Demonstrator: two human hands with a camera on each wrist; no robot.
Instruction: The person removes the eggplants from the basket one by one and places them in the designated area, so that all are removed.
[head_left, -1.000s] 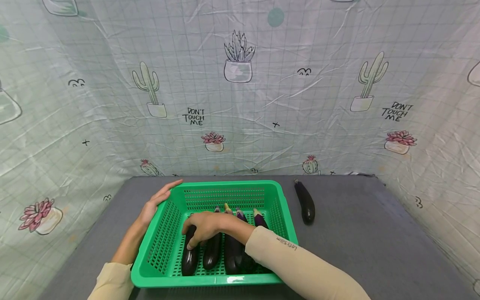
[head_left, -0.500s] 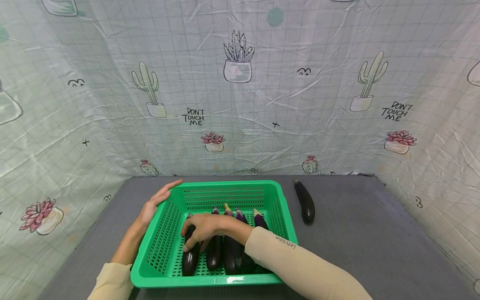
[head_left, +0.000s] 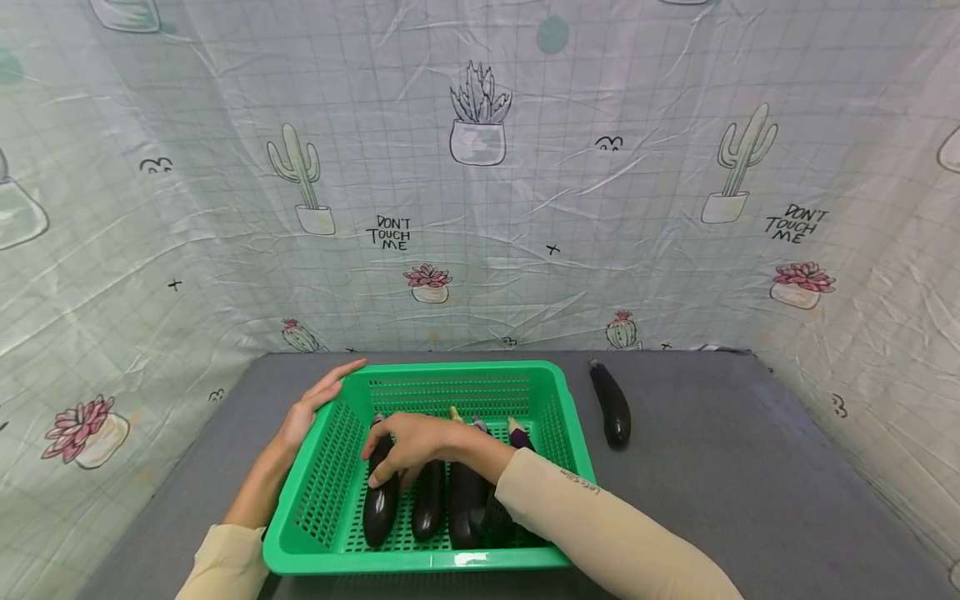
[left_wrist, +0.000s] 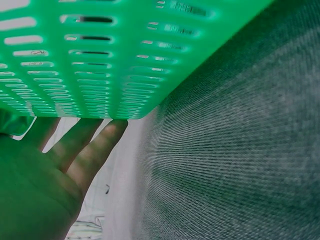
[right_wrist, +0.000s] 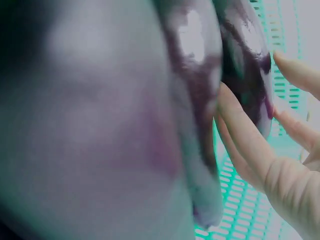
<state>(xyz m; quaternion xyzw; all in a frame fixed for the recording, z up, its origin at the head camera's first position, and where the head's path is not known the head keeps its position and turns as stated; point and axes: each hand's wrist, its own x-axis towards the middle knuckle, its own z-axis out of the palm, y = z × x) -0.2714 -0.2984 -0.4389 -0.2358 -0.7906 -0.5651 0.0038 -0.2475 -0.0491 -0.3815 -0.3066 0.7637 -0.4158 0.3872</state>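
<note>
A green plastic basket (head_left: 352, 565) holds several dark purple eggplants lying lengthwise side by side. My right hand (head_left: 417, 440) reaches in from the right and grips the leftmost eggplant (head_left: 380, 512), thumb on the near side and fingers across it. Just right of that hand lies a second eggplant (head_left: 428, 504); my forearm partly covers the others. In the right wrist view, fingers (right_wrist: 247, 132) reach down between two eggplants. My left hand (head_left: 302, 412) rests along the basket's left side, its fingers extended against the wall, as the left wrist view also shows from below.
Outside the basket, one eggplant (head_left: 611, 404) lies to the right on the grey tabletop (head_left: 720, 467). A patterned curtain (head_left: 525, 208) with cactus drawings hangs behind and along both sides of the table.
The leftmost eggplant has shifted slightly away from me under my right hand, and its stem end now shows. The second eggplant has moved a little right. My left hand has stayed still.
</note>
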